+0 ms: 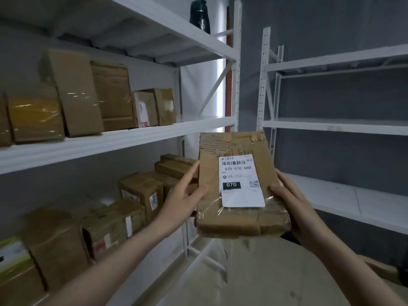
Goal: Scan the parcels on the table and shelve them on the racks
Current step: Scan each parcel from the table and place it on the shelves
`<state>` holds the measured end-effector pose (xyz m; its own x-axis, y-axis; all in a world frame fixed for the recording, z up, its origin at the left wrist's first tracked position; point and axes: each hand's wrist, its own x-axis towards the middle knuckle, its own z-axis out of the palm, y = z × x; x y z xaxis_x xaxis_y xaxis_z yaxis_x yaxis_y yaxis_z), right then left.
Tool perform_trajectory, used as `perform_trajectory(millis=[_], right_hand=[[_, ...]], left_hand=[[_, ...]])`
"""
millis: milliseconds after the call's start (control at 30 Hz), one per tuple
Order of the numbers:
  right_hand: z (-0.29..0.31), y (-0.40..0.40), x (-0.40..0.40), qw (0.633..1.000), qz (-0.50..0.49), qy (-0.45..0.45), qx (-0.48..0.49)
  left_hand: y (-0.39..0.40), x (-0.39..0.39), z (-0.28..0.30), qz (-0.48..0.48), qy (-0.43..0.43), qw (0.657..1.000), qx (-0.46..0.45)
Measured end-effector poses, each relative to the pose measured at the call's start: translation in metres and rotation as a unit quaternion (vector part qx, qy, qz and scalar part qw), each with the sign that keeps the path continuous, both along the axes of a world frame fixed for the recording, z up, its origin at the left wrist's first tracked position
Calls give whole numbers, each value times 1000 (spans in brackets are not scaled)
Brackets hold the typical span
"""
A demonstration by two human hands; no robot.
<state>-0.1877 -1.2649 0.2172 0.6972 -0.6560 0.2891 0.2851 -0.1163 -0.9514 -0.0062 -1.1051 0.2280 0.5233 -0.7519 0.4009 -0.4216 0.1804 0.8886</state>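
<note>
Held in the air between the racks, the parcel [240, 184] is clamped at its side edges by the left hand [185, 195] and right hand [289, 195], thumbs pressing its labelled face, remaining fingers hidden behind, so slick tape beneath the thumbs could let it slip

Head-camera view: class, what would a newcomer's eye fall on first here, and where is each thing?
First, the brown parcel at centre, held between the left hand and right hand, its white label reading 070. Next, the left rack crowded with taped boxes, while the right rack stands bare. A dark bottle sits on the top shelf.
</note>
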Motion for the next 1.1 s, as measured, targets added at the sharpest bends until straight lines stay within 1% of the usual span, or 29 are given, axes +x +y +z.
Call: perform_trajectory(millis=[133,267,367,500,600,700,767,800,833,867,900,933,967,1000,1100], right_hand=[[39,-76,57,999,49,-3,-21],[96,-146,119,988,129,42,-79],[131,-189,169,981,167,75,-69],[167,-236,234,963,238,125,-23],[183,-260,280,950,274,152,2],[191,-272,318,940,292,176,10],[194,-275,340,936,298,188,14],[194,-276,351,933,303,192,17],[194,-275,361,931,308,197,21],[193,-275,372,928,314,200,27],[192,-274,382,926,317,203,31],[191,-274,392,926,315,204,30],[190,-272,400,926,317,204,26],[189,-271,408,927,316,201,22],[190,-266,418,937,306,167,18]], left_hand=[[-54,45,40,55,-61,997,14],[-101,86,101,128,-113,983,63],[-132,113,132,171,-105,976,83],[-161,139,156,206,-42,973,93],[-175,156,166,242,-19,962,126],[-179,165,169,256,-36,951,168],[-179,165,166,275,-81,942,177],[-178,165,163,295,-119,930,184],[-178,163,159,324,-168,910,194],[-178,165,154,364,-223,879,210],[-178,168,148,408,-278,839,227],[-178,172,143,446,-324,799,239],[-179,175,138,470,-355,771,242],[-180,178,134,481,-372,758,237],[-183,185,128,480,-377,767,198]])
